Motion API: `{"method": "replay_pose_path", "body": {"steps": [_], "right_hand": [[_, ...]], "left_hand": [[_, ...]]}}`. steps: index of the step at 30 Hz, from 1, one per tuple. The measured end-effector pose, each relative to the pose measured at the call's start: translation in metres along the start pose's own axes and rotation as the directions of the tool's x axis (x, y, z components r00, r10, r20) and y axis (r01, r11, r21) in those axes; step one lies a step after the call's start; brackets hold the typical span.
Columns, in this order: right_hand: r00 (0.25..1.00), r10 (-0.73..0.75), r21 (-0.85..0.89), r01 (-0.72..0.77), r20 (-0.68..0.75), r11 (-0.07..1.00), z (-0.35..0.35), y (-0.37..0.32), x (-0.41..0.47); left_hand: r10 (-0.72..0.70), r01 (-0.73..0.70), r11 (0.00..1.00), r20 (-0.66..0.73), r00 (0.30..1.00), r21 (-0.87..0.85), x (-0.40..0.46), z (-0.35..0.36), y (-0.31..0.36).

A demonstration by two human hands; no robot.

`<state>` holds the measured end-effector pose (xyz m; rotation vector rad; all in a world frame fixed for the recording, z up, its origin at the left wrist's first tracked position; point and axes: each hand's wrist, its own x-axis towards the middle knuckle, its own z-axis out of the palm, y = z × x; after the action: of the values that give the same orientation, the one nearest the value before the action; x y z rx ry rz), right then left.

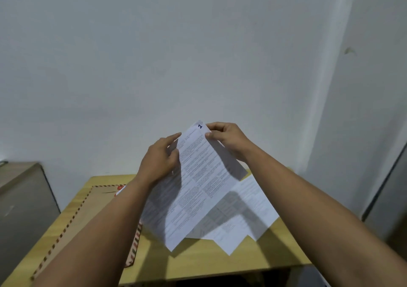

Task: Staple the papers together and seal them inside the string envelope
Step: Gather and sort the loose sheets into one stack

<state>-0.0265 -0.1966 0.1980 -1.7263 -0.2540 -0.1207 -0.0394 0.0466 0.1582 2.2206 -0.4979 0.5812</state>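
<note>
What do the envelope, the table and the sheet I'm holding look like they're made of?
Envelope: brown kraft-type paper, matte, with a striped printed border. Table: light wood or wood-look laminate, faint grain showing. Sheet: thin white printed paper, bending where it's held.

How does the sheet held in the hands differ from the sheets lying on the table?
The held sheet is raised and tilted, pinched by the left hand and right hand; the table sheets lie flat, untouched. The held sheet shows a handwritten mark at its top corner; the table sheets show none. All are white printed pages.
</note>
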Motion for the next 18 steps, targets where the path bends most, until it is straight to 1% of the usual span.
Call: {"method": "replay_pose_path", "body": {"steps": [3,5,7,10,13,16,18], "right_hand": [[0.999,0.054,-0.049,-0.054,-0.001,0.997,0.0,0.014,0.001],[0.994,0.105,-0.134,-0.101,0.029,0.986,-0.003,0.028,0.001],[0.979,0.197,-0.254,-0.178,0.051,0.951,-0.008,0.049,0.001],[0.944,0.33,-0.466,-0.284,0.018,0.838,-0.025,0.093,0.008],[0.916,0.394,-0.626,-0.352,-0.076,0.696,-0.05,0.143,0.019],[0.89,0.423,-0.704,-0.408,-0.167,0.582,-0.071,0.186,0.028],[0.872,0.447,-0.707,-0.444,-0.2,0.55,-0.08,0.211,0.041]], "left_hand": [[-0.009,0.013,0.999,0.092,0.996,-0.043,-0.003,0.008,-0.007],[-0.03,0.036,0.998,0.12,0.992,-0.044,-0.004,0.018,-0.017],[-0.082,0.09,0.995,0.167,0.982,-0.041,-0.006,0.029,-0.031],[-0.141,0.151,0.988,0.231,0.963,-0.025,-0.011,0.05,-0.058],[-0.162,0.161,0.987,0.252,0.954,0.025,-0.012,0.078,-0.087],[-0.202,0.193,0.979,0.267,0.942,0.06,-0.011,0.109,-0.115],[-0.212,0.211,0.977,0.271,0.939,0.033,-0.011,0.129,-0.127]]}}
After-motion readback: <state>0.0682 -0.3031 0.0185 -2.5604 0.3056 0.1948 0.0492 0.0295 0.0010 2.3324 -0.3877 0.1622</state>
